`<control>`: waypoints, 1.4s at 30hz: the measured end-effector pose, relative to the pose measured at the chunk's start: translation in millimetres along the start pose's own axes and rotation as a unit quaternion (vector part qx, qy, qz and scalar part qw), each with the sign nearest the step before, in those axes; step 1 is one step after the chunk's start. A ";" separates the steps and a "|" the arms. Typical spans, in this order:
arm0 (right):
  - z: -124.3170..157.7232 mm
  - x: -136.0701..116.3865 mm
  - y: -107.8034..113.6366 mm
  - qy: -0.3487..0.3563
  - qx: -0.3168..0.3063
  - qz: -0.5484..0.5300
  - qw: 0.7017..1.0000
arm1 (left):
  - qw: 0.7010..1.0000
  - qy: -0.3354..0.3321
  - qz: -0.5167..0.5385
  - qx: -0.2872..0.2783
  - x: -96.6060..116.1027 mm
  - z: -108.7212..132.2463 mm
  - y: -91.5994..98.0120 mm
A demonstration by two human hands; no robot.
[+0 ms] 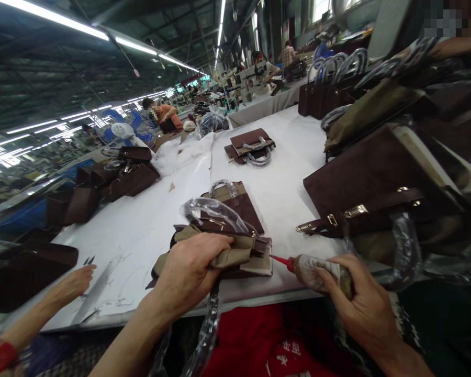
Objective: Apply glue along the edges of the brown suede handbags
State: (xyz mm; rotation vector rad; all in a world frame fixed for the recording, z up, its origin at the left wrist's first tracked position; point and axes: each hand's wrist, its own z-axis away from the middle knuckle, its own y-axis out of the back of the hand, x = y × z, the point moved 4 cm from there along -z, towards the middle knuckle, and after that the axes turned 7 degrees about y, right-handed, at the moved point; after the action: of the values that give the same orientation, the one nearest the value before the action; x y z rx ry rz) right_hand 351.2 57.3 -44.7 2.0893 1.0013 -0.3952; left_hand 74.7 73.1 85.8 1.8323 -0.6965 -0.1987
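My left hand is closed on the khaki lining of a brown handbag, which lies on the white table in front of me. Clear plastic film wraps the bag's handles, and one handle hangs below the table edge. In my right hand is a glue bottle with a red nozzle, its label smeared. The nozzle's tip points left and sits close to the bag's open edge; whether they touch I cannot tell.
Another brown handbag lies farther back on the white table. Large bags are heaped on the right, more bags on the left. A co-worker's hand holds small snips at the left. A blue fan stands behind.
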 end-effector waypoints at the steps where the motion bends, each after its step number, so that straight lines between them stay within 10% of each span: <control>1: -2.6 1.7 -5.0 0.002 0.001 -0.008 1.000 | 1.000 0.006 0.003 -0.006 0.6 1.4 1.7; 42: -20.2 25.5 -23.1 -0.081 -0.174 -0.118 0.974 | 0.999 -0.004 0.022 -0.038 -0.6 19.5 10.3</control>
State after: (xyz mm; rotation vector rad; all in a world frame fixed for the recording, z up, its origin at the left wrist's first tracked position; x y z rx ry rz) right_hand 348.9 95.0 -57.4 1.6051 1.1337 -0.4642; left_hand 61.7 55.5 87.7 1.7430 -0.7250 -0.2002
